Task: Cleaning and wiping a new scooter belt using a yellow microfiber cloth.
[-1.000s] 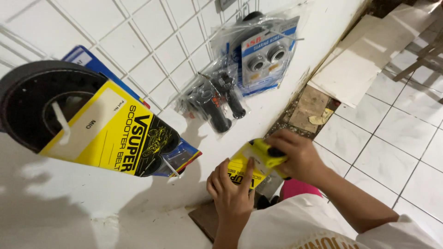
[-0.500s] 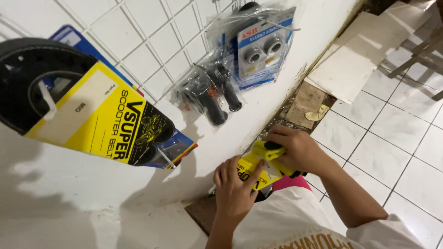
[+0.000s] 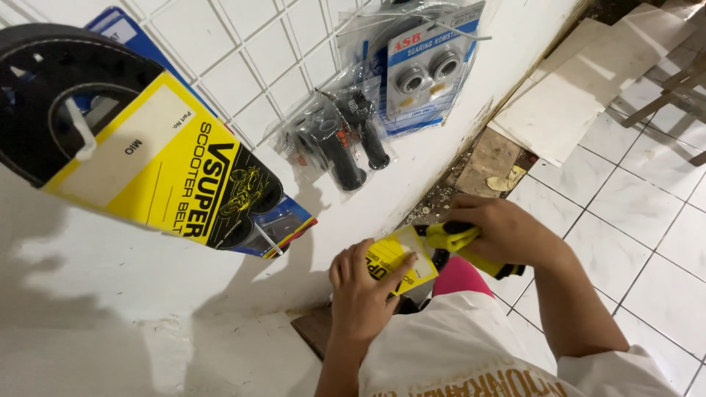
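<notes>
Down near the foot of the white wall (image 3: 147,294), the person's left hand (image 3: 362,290) lies with its fingers together over a small yellow card (image 3: 401,261), the thumb and fingertips pressing its printed face. The right hand (image 3: 507,231) is closed around the yellow-and-black handles of a hand tool (image 3: 471,246), whose front end meets the far edge of the card, just beside the left fingertips; the tool's working end is hidden, so what it does to the card cannot be told. Both hands sit above the person's lap, where a pink garment (image 3: 460,276) and a white shirt (image 3: 471,353) show. Higher on the wall a white wire grid (image 3: 250,59) carries hanging goods: a black rubber belt in a yellow and black cardboard sleeve (image 3: 154,162) at the left, a clear bag with a pair of black handlebar grips (image 3: 346,140) in the middle, and a blue blister pack with two round metal bearings (image 3: 423,70) to the right of it. On the white tiled floor (image 3: 632,198) pale flat boards (image 3: 566,110) lean at the wall's base, with bits of debris beside them.
</notes>
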